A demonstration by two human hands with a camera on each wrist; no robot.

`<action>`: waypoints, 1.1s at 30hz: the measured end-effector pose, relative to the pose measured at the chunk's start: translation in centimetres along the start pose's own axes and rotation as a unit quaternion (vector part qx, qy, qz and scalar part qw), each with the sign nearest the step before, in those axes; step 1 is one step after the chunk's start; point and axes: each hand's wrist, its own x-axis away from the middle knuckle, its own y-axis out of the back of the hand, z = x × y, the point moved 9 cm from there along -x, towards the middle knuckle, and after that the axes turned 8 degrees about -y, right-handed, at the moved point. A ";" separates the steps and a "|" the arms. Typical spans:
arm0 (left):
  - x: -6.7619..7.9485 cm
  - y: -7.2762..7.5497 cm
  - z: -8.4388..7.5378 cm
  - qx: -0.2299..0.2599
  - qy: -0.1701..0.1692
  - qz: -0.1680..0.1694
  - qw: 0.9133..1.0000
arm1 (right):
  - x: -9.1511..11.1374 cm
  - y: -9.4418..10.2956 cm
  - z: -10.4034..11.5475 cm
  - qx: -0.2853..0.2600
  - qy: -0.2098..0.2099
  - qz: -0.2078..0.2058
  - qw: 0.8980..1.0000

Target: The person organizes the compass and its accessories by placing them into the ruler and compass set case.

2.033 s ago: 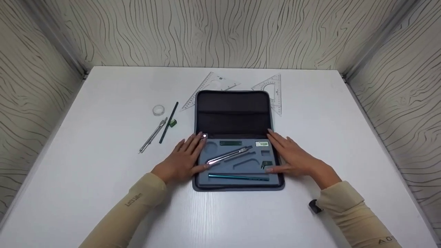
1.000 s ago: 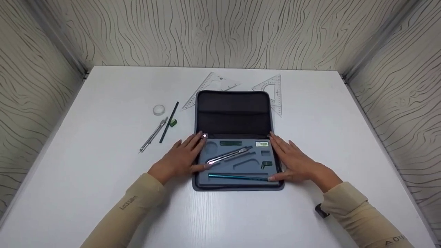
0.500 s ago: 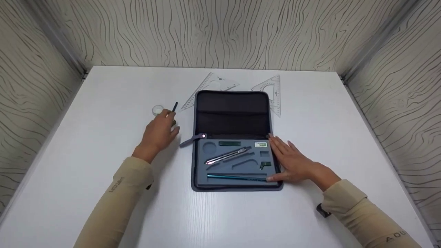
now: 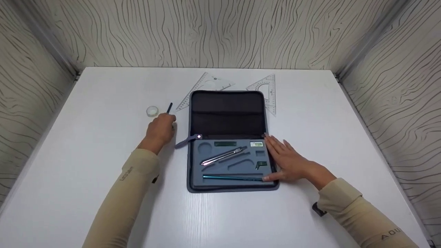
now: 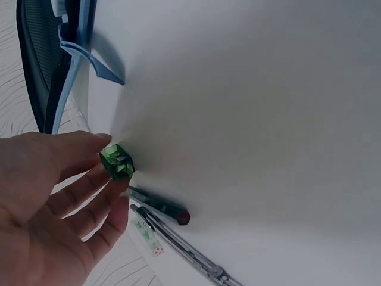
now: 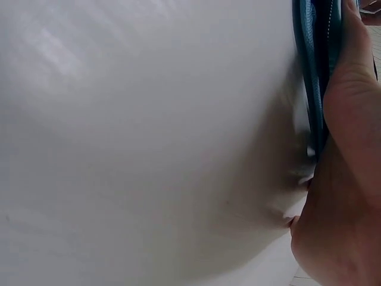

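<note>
Between thumb and fingertips, my left hand (image 4: 161, 128) pinches a small green see-through block (image 5: 117, 162). Just beyond it in the left wrist view lie a dark pencil (image 5: 158, 204) and a metal compass (image 5: 187, 249); from the head, the hand covers the compass and most of the pencil. My right hand (image 4: 287, 162) rests along the right edge of an opened zip case (image 4: 227, 103), fingers straight, thumb over the rim by a teal pencil (image 4: 232, 177). The grey foam tray (image 4: 237, 168) also bears a compass (image 4: 224, 156), a green strip (image 4: 225, 143) and a white-green eraser (image 4: 256, 144).
A round clear disc (image 4: 152, 111) lies beyond my left hand. Two transparent set squares, one left (image 4: 203, 84) and one right (image 4: 271, 89), lie partly behind the case lid. A strap (image 4: 186, 140) sticks out from the case's left side. Patterned walls (image 4: 220, 34) enclose the table.
My left hand has left the case's left edge, reached to the loose items on the left and picked up the green block. The strap now sticks out. My right hand stays on the case.
</note>
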 end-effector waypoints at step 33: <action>1.3 -0.4 0.6 0.081 -0.003 0.000 0.997 | 0.2 0.1 0.0 -0.011 0.009 -0.002 1.000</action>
